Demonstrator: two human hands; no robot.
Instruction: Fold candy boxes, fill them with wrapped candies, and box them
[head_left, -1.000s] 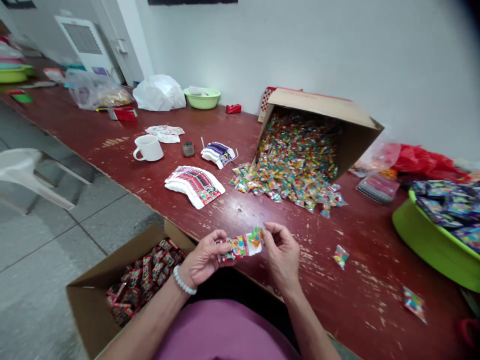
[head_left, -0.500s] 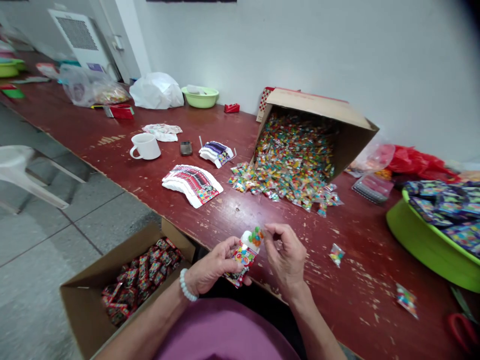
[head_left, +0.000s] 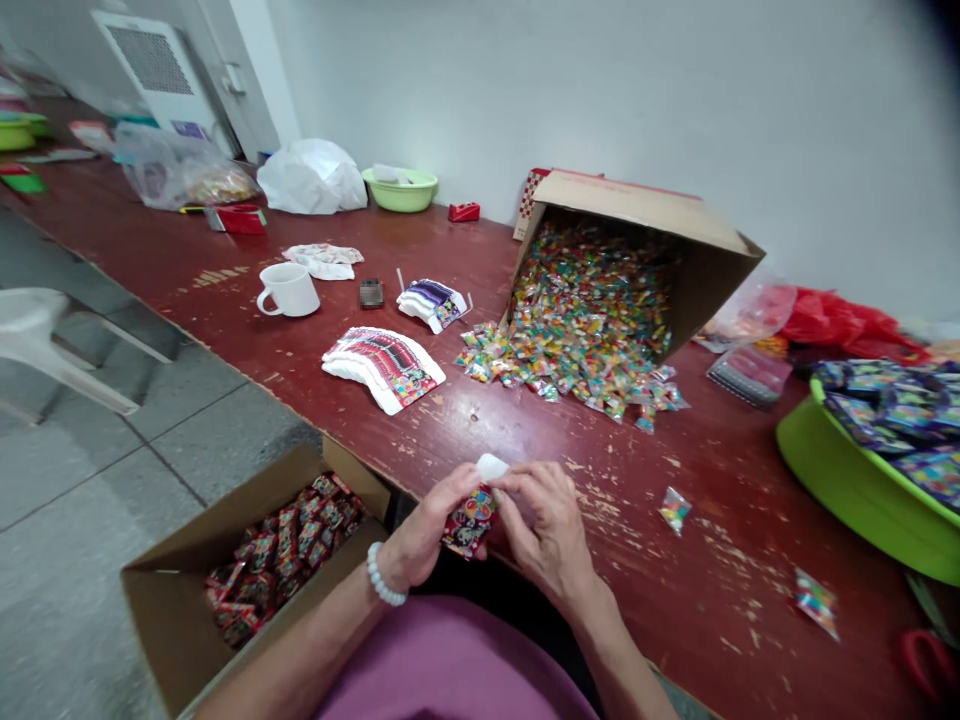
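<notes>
My left hand (head_left: 421, 530), with a beaded bracelet at its wrist, is closed around a small printed candy box (head_left: 471, 522), held just over the table's front edge. The box's white top flap (head_left: 491, 467) stands up. My right hand (head_left: 553, 535) has its fingers and thumb pressed at the box's top right edge, beside the flap. No candy packet shows at the mouth of the box. Beyond the hands lies a fanned stack of flat red and white cartons (head_left: 386, 368). Clear candy packets (head_left: 577, 360) spill from a tipped cardboard box (head_left: 709, 290).
Two loose packets, one nearer (head_left: 675, 510), lie to the right. A green basin (head_left: 847, 490) holds purple packs; red-handled scissors (head_left: 926, 660) lie below it. A white mug (head_left: 291, 290) stands left. An open carton (head_left: 161, 620) of filled boxes sits below the table's left edge.
The candy packet my right hand held at the box's mouth has gone out of sight at the box top. My right hand has moved left onto the box's top edge.
</notes>
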